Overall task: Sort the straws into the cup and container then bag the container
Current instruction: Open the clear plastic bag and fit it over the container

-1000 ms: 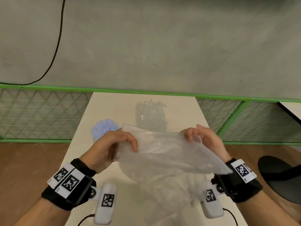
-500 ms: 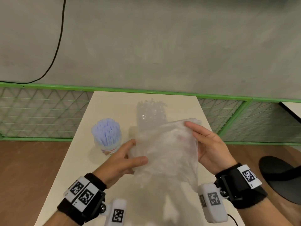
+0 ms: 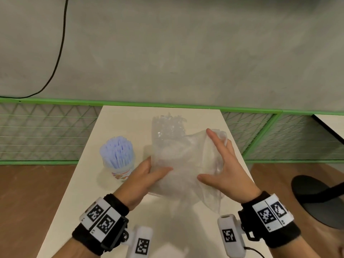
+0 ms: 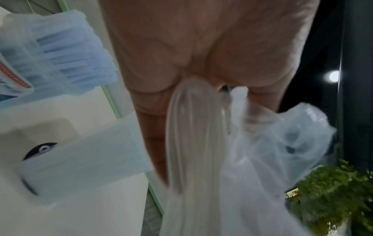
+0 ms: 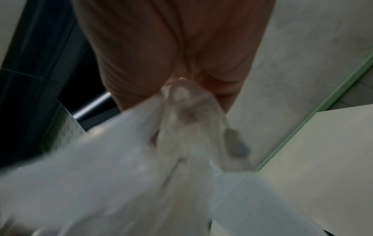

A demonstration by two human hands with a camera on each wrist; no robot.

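left hand (image 3: 143, 180) pinches bag (image 3: 184, 164) edge | right hand (image 3: 226, 169) grips other edge (fingers inside, seemingly) | bag over worktop (image 3: 115, 116), before container (image 3: 167, 127) | cup (image 3: 119, 157) at left

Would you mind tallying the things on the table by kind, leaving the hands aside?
Cup of blue straws: 1
Clear container of clear straws: 1
Clear plastic bag, held by both hands: 1
Total: 3
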